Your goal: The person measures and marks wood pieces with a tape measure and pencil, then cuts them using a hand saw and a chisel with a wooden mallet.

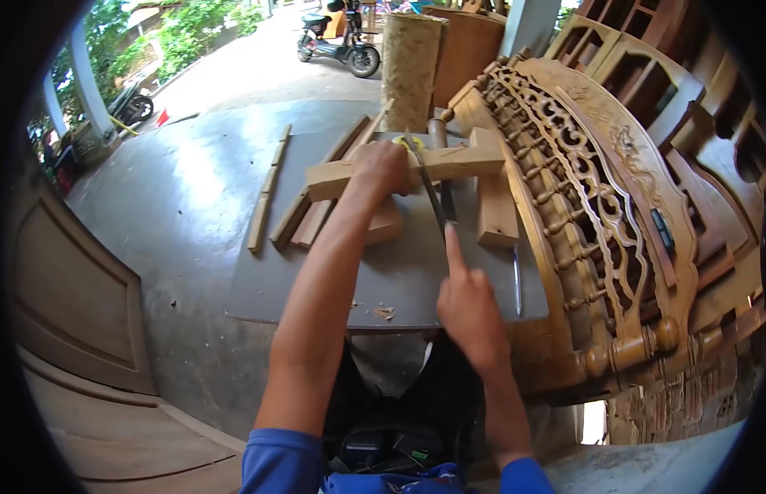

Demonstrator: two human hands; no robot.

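My left hand point(383, 167) is closed over a thick wooden beam point(463, 163), pressing it from above. The beam lies crosswise on two wooden blocks, one point(385, 224) below my left hand and one point(496, 212) at the right. In my right hand point(467, 300) is a handsaw point(433, 194), its long narrow dark blade lying across the beam to the right of my left hand. My index finger stretches along the handle, which the hand mostly hides. Something yellow point(409, 142) shows behind the blade, too small to make out.
Wooden strips point(269, 189) lie along the left of the grey table point(383, 288). A thin pen-like tool point(516, 284) and wood chips point(385, 313) lie near its front. A carved wooden panel point(581, 198) leans close at the right. Wooden door panels point(78, 288) stand left.
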